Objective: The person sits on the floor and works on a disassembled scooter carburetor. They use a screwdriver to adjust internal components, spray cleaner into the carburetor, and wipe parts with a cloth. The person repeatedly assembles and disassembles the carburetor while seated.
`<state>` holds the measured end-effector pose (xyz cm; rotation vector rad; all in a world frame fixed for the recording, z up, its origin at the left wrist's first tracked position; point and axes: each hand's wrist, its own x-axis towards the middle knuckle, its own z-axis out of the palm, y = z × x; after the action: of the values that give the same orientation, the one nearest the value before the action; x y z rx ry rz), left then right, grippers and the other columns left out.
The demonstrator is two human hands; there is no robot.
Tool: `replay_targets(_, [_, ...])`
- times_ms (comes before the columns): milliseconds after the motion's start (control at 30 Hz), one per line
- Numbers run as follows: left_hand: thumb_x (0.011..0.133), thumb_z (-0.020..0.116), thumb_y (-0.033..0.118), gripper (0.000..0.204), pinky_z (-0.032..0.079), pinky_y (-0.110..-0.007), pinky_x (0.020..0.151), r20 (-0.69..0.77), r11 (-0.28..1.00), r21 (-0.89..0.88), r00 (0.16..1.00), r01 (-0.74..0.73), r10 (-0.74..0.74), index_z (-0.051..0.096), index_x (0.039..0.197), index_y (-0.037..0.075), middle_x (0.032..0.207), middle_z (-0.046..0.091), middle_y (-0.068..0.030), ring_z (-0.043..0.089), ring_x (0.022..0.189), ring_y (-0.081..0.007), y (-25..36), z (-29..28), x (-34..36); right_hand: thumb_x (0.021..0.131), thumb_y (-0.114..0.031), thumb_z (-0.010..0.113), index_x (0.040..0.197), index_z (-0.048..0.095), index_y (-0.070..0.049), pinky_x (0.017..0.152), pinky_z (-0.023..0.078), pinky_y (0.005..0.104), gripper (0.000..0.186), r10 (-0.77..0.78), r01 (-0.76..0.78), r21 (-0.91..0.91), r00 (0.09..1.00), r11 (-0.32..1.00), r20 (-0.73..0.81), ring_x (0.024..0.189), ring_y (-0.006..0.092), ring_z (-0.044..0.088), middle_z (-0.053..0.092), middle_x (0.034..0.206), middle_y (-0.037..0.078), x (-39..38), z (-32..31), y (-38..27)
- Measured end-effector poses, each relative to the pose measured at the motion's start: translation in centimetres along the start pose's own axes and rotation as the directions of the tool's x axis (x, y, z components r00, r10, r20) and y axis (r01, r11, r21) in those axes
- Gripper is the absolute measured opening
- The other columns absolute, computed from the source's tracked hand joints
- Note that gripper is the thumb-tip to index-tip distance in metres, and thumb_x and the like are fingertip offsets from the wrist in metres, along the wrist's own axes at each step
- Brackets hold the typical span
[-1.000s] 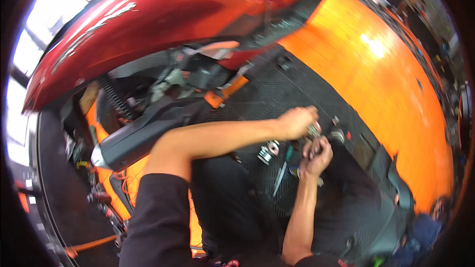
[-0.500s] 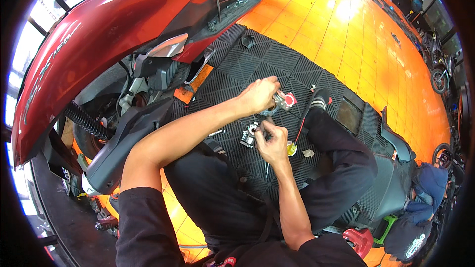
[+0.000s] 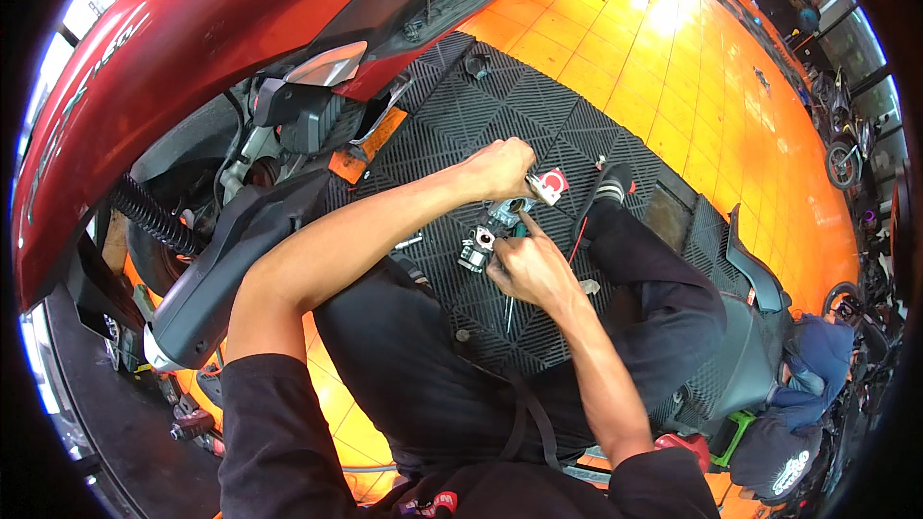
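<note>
My left hand [image 3: 500,169] is closed around a small metal tool [image 3: 541,188] with a red-and-white tag, held over the black grid mat [image 3: 538,115]. Just below it, my right hand [image 3: 527,267] pinches a small metal engine part [image 3: 508,212] between thumb and fingers. A second small metal part [image 3: 474,252] lies on the mat right next to my right hand. A screwdriver with a green handle [image 3: 517,231] rests partly hidden under that hand. My black-trousered legs lie beneath both forearms.
A red scooter [image 3: 192,48] with its black rear guard [image 3: 207,279] and coil spring [image 3: 149,216] stands at the left. Orange floor tiles [image 3: 673,48] spread to the right. A dark seat [image 3: 755,269] and a blue cloth [image 3: 817,365] lie at the right.
The view has tilted and drawn closer. Both hands stay together over the mat, the left still gripping the tool, the right shifted slightly under it onto the metal part.
</note>
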<state>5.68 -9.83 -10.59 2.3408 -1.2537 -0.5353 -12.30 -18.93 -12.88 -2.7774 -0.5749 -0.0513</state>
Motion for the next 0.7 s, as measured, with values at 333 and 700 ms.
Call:
replay_targets(333, [0.071, 0.091, 0.057, 0.068, 0.063, -0.05, 0.084, 0.236, 0.99, 0.144, 0.971, 0.002, -0.036, 0.078, 0.093, -0.005, 0.095, 0.076, -0.0298, 0.077, 0.095, -0.0433, -0.2, -0.3, -0.7, 0.075, -0.021, 0.072, 0.06, 0.073, -0.011, 0.124, 0.04, 0.053, 0.018, -0.311, 0.475, -0.246, 0.81, 0.845, 0.497, 0.071, 0.0304, 0.077, 0.073, 0.067, 0.014, 1.3, -1.5, 0.7])
replay_targets(700, [0.074, 0.091, 0.047, 0.058, 0.062, -0.053, 0.084, 0.152, 0.996, 0.093, 0.988, -0.018, 0.004, 0.077, 0.094, -0.005, 0.098, 0.074, -0.0322, 0.075, 0.097, -0.0474, 0.7, -0.3, -0.4, 0.078, -0.027, 0.076, 0.074, 0.073, -0.002, 0.085, 0.061, 0.0496, 0.025, -0.342, 0.325, 0.107, 0.907, 0.94, 0.246, 0.069, 0.0365, 0.073, 0.07, 0.066, 0.017, 0.6, -1.9, 2.2])
